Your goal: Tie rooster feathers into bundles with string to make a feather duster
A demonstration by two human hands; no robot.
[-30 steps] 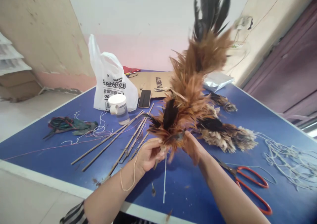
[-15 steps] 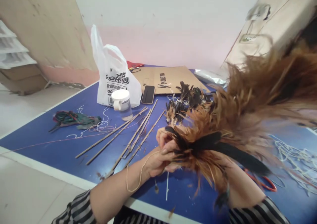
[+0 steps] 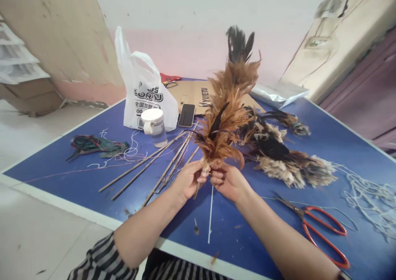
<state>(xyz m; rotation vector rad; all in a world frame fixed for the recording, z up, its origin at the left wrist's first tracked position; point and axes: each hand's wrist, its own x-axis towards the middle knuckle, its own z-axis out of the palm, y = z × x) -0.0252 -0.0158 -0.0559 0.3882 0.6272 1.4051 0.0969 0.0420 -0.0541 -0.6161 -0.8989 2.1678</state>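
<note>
A tall bundle of brown feathers (image 3: 227,106) with black tips stands upright over the blue table (image 3: 235,230). My left hand (image 3: 192,177) is closed around its base, where a short piece of stick pokes out below. My right hand (image 3: 225,180) pinches at the same base from the right, its fingers curled against the lowest feathers; a thin bit of string seems to show between the hands. Red-handled scissors (image 3: 321,226) lie open beside my right forearm. More feather bundles (image 3: 291,164) rest right of my hands.
Thin sticks (image 3: 168,168) lie left of centre, near a lidded cup (image 3: 154,127), a white plastic bag (image 3: 148,94) and a phone (image 3: 186,115). Flat cardboard (image 3: 198,91) is behind. Tangled white string (image 3: 368,201) is at right, dark cords (image 3: 97,145) at left.
The feather bundle has swung from leaning far right to upright, uncovering the scissors and the feathers on the right. Both hands now show plainly at its base.
</note>
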